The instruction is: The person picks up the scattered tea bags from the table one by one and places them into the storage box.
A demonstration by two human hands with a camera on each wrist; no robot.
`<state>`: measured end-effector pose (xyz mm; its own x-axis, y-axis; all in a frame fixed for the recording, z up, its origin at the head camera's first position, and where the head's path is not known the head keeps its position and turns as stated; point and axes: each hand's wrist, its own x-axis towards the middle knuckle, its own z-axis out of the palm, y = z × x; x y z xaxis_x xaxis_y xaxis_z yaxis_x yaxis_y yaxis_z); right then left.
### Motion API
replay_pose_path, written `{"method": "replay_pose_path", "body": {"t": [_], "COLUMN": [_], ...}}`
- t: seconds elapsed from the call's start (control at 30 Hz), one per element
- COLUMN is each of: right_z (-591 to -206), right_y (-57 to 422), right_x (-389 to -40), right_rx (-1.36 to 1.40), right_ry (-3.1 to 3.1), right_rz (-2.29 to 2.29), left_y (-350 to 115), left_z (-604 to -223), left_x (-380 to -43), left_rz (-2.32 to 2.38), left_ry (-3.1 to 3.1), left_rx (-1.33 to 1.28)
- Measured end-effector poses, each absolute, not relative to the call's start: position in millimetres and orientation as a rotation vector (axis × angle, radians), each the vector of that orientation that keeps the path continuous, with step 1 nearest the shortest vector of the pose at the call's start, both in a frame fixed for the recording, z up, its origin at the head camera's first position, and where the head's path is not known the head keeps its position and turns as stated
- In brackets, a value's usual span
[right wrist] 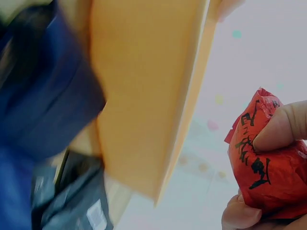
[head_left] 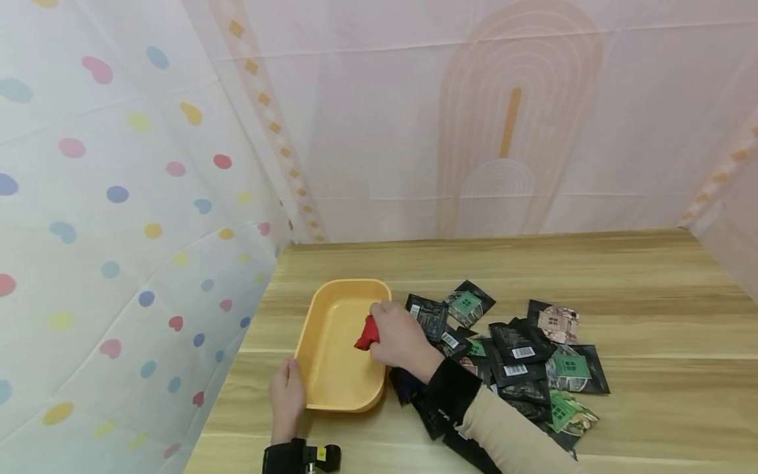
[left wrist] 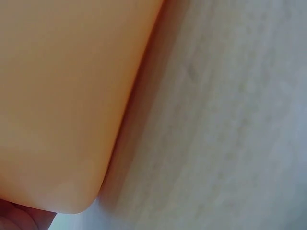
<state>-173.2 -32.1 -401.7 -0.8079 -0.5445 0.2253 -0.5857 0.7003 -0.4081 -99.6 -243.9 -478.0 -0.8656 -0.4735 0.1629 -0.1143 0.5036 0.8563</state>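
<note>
Head | right hand (head_left: 404, 337) pinches red packet (head_left: 368, 334) | long axis diagonal, free end down-left | left hand (head_left: 287, 396) grips tray (head_left: 334, 359)

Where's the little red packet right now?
In the head view, the red packet is pinched in the person's right hand, over the right side of the yellow tray.

Wood-grain table (head_left: 669, 368), yellow tray (head_left: 337, 355), black packets (head_left: 516, 340)
</note>
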Motion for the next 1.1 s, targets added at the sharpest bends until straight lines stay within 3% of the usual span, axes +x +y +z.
{"method": "replay_pose_path", "body": {"t": [0.43, 1.1], "right_z": [-410.3, -429.2], "right_y": [-52.4, 3.1], "right_x": [-149.5, -151.3], "right_rx": [1.213, 0.992], "right_ry": [-2.875, -3.044], "right_rz": [0.515, 0.632], "left_y": [-239.9, -245.5], "left_z": [-484.5, -478.4], "left_x": [-104.1, -100.7], "left_rz": [-1.341, -1.366], "left_ry": [-2.405, -2.409], "left_rx": [0.466, 0.534]}}
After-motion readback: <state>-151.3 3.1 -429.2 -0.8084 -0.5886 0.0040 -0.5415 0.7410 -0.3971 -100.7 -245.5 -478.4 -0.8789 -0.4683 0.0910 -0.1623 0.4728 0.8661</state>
